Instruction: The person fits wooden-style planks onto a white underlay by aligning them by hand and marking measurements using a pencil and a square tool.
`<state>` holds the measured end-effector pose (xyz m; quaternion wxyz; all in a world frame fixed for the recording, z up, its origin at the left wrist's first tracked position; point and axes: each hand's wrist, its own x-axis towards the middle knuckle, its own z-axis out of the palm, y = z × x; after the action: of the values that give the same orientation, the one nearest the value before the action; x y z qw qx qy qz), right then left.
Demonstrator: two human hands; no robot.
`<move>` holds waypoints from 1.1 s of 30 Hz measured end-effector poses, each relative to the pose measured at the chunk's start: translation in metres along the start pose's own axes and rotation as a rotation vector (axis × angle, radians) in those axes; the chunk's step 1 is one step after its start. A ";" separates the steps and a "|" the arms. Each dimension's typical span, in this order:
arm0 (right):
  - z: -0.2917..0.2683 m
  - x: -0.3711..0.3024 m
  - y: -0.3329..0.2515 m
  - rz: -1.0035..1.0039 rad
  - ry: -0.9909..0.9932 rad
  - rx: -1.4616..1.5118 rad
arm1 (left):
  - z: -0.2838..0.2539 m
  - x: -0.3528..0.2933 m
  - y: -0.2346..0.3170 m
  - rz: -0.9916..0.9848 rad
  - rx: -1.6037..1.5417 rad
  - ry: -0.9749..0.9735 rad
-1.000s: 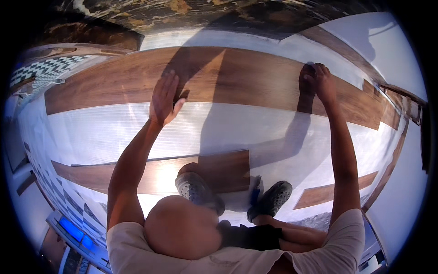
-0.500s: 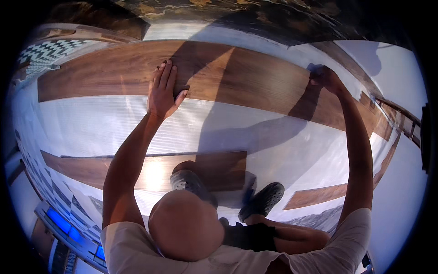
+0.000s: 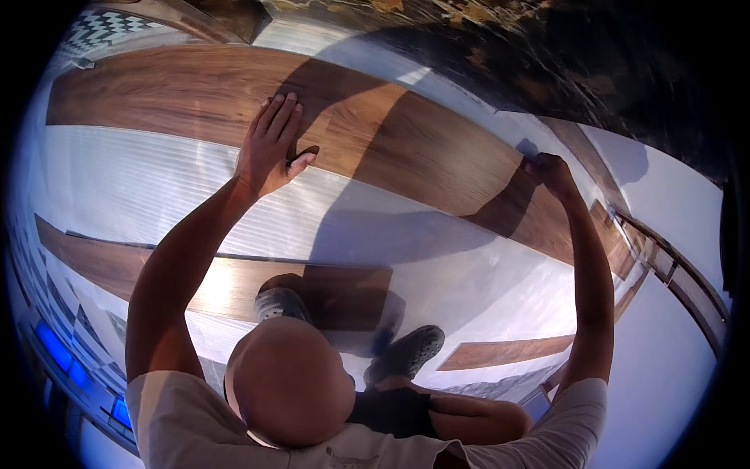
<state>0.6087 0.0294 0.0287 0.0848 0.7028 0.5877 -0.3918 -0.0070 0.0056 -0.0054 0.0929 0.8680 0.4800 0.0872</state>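
Brown wood-look floor planks point(image 3: 180, 86) form a long strip across the far part of the floor, over a white ribbed underlay sheet point(image 3: 148, 168). My left hand point(image 3: 267, 148) lies flat on the strip near its close edge, fingers stretched and thumb out. At the strip's far edge, towards the right, my right hand point(image 3: 553, 173) is closed, knuckles up, its fingers curled at the plank edge. Whatever those fingers may hold is hidden. The shadow of my arm falls over the strip beside it.
Another plank point(image 3: 351, 313) lies nearer, close to my dark clogs point(image 3: 406, 352). A shorter plank piece point(image 3: 500, 353) rests at the right. A dark, gold-veined surface point(image 3: 508, 59) borders the far side, and a wooden frame point(image 3: 680, 270) stands at the right.
The view has turned and shifted a little, so the strip slants more downward to the right. Both hands keep nearly the same places on it.
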 end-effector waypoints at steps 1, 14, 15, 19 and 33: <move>-0.001 -0.003 -0.008 0.020 0.007 -0.055 | -0.001 -0.001 -0.001 0.008 -0.006 0.007; 0.016 -0.009 -0.025 -0.086 0.139 -0.089 | -0.001 -0.003 0.001 0.004 0.002 -0.009; 0.015 -0.010 -0.028 -0.056 0.139 -0.073 | 0.000 -0.003 0.002 0.007 -0.006 -0.003; 0.017 -0.012 -0.015 -0.099 0.220 -0.059 | 0.002 0.000 0.005 0.021 -0.005 0.022; 0.108 -0.059 -0.060 -0.039 0.968 -0.058 | 0.003 0.017 0.000 0.068 -0.042 -0.001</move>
<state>0.5061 -0.0598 0.0146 -0.1861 0.7905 0.5835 -0.0050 0.0026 0.0204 -0.0068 0.1084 0.8817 0.4481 0.1001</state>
